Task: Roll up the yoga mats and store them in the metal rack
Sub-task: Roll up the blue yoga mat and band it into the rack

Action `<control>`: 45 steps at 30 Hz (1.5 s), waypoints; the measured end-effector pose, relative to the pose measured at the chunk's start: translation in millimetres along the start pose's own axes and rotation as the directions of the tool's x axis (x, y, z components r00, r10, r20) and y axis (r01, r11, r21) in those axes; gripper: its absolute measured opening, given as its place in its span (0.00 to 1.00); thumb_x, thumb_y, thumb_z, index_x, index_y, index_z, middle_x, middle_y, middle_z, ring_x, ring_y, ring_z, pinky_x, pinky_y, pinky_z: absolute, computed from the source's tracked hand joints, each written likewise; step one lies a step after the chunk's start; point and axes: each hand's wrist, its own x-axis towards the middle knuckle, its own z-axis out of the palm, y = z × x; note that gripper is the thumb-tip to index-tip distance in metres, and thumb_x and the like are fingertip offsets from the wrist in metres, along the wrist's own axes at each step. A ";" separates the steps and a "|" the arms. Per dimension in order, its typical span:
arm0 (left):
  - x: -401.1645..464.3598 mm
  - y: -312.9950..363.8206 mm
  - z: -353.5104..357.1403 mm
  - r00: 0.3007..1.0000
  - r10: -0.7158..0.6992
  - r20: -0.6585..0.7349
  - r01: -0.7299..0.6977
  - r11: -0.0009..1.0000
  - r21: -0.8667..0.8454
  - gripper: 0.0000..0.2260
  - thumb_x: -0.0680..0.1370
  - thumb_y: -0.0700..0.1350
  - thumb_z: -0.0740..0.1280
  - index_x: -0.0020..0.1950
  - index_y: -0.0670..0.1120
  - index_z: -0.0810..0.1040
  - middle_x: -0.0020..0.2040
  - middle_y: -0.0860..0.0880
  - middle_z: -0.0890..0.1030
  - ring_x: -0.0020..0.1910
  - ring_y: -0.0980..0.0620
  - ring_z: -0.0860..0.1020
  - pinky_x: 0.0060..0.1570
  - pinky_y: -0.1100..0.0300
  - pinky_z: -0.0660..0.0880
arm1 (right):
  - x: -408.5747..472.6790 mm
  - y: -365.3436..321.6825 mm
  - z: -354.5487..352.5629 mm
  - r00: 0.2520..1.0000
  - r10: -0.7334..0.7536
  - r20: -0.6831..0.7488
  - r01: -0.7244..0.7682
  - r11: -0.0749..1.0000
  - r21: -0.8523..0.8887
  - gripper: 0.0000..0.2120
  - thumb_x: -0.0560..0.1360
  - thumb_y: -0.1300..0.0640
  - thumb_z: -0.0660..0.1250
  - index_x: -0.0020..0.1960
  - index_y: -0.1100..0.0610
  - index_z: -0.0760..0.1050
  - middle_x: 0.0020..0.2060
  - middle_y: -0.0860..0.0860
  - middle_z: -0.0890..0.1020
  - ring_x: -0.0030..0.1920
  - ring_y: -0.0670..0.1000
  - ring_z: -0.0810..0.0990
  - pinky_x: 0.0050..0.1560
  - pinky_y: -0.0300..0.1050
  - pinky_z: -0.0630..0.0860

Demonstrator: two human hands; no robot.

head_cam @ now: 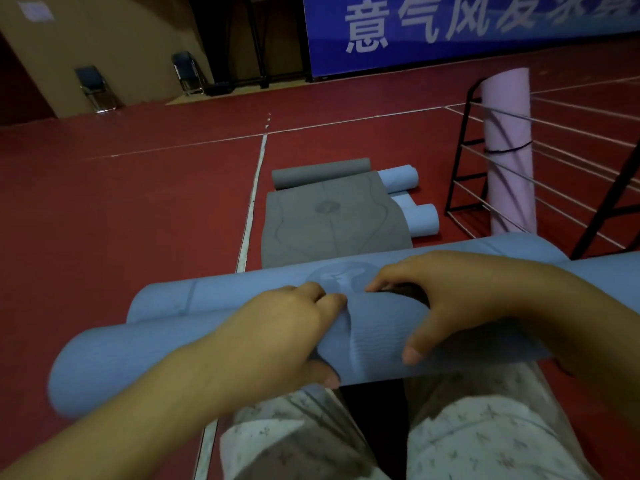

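A person's left hand (pixel 294 327) and right hand (pixel 446 299) clamp a blue yoga mat (pixel 145 348), rolled across patterned trousers (pixel 478 438) nearest the camera. Beyond lies a half-unrolled grey mat (pixel 329 223); far right, a pink rolled mat (pixel 507 150) stands upright in the metal rack (pixel 464 157).

A rolled mat (pixel 145 344) lies crosswise over the person's knees (pixel 485 431), nearest the camera. The left hand (pixel 287 327) and right hand (pixel 443 299) sit side by side on its middle. Beyond it, a flat mat (pixel 329 230) stretches away along the floor (pixel 138 209), its far end in a roll (pixel 318 173). Two rolls (pixel 420 220) lie touching its right side. The rack (pixel 540 168) stands at far right, with an upright roll (pixel 507 140) in it. Two chairs (pixel 95 88) stand by the wall at the floor's far left edge, and a banner (pixel 467 29) hangs along the far edge.
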 end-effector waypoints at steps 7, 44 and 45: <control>21.0 -17.7 -19.1 0.995 0.029 0.095 -0.016 0.991 -0.134 0.29 0.67 0.61 0.73 0.65 0.56 0.72 0.54 0.56 0.79 0.51 0.57 0.76 0.52 0.59 0.73 | -6.0 8.6 0.0 0.994 0.023 -0.106 -0.020 0.999 0.032 0.37 0.63 0.38 0.74 0.69 0.37 0.65 0.56 0.28 0.68 0.58 0.33 0.69 0.54 0.27 0.66; 43.1 -50.7 -20.7 0.996 -0.056 0.064 0.072 0.957 -0.282 0.36 0.63 0.62 0.76 0.68 0.59 0.67 0.60 0.59 0.76 0.57 0.57 0.75 0.57 0.56 0.74 | -10.2 -0.8 13.3 0.939 0.058 -0.339 -0.194 0.903 -0.384 0.50 0.62 0.32 0.71 0.76 0.46 0.53 0.68 0.46 0.65 0.67 0.49 0.67 0.67 0.49 0.62; 46.9 -54.0 -23.8 0.994 -0.052 0.100 0.081 0.948 -0.308 0.36 0.63 0.62 0.76 0.68 0.59 0.67 0.60 0.60 0.76 0.57 0.58 0.75 0.57 0.56 0.74 | -7.1 2.6 17.4 0.927 0.040 -0.373 -0.203 0.890 -0.409 0.53 0.58 0.32 0.74 0.75 0.49 0.57 0.66 0.49 0.69 0.65 0.52 0.70 0.65 0.53 0.65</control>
